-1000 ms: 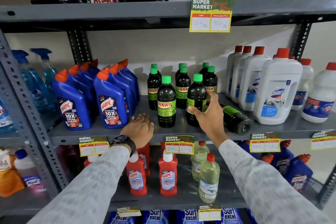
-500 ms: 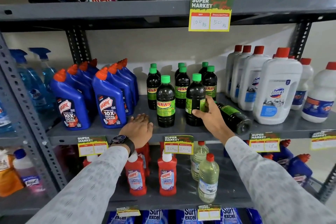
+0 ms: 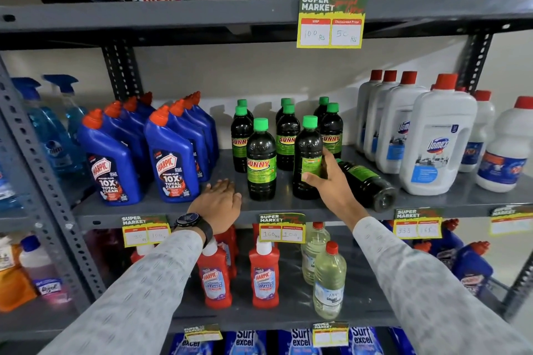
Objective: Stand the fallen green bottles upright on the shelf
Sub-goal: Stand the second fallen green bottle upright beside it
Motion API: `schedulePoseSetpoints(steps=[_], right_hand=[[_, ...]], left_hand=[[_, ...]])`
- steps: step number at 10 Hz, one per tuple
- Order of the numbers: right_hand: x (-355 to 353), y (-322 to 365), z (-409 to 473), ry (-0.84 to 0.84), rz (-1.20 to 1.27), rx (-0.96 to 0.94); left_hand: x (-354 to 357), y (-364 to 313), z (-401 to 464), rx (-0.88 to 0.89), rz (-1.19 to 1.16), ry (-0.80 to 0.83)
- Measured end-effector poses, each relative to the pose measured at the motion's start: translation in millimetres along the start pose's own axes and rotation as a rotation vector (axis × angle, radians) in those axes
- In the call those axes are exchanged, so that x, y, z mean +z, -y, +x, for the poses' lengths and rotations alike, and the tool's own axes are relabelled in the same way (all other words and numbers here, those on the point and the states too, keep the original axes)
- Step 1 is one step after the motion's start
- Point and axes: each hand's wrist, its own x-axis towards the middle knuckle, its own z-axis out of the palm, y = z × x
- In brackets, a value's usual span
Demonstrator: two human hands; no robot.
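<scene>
Wrapped around the lower body of an upright green-capped Sunny bottle, the right hand has its fingers across the green label and its thumb behind, on the bottle's right side. That bottle stands on the grey metal shelf with its long axis vertical and its cap up, in the front row of the group.

Just beside it on the right, and partly behind the hand, a fallen green bottle lies on its side on the same shelf. Its long axis runs from the back of the shelf toward the front edge, angled to the right; the round base faces forward and the neck end points back toward the standing bottles, hidden behind the hand.

Another upright Sunny bottle stands to the left in the front row, apart from the held one, with more green-capped bottles upright behind them.

At the shelf's front edge the left hand rests palm down, fingers spread flat and holding nothing, near the blue Harpic bottles. White Domex bottles stand to the right of the fallen bottle.
</scene>
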Motion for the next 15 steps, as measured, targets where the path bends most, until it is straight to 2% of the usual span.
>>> schedulePoseSetpoints(steps=[1, 3, 4, 6, 9, 11, 13, 15], right_hand=[[-2, -2, 1, 0.007, -0.004, 0.004], [4, 4, -2, -0.117, -0.069, 0.003], [4, 5, -1, -0.12, -0.06, 0.007], [-3, -4, 1, -0.001, 0.015, 0.013], [3, 3, -1, -0.128, -0.044, -0.016], [1, -2, 0, -0.096, -0.082, -0.011], [6, 3, -2, -0.164, -0.137, -0.006], [3, 11, -10, -0.143, -0.084, -0.016]], left_hand=[[0, 0, 0, -0.004, 0.0, 0.008], [-2, -1, -1, -0.008, 0.008, 0.017], [-2, -1, -1, -0.007, 0.008, 0.02], [0, 0, 0, -0.002, -0.001, -0.003], [2, 1, 1, -0.009, 0.007, -0.006], [3, 1, 1, -0.011, 0.014, -0.007], [5, 3, 3, -0.01, 0.018, 0.0], [4, 4, 4, 0.002, 0.018, 0.023]])
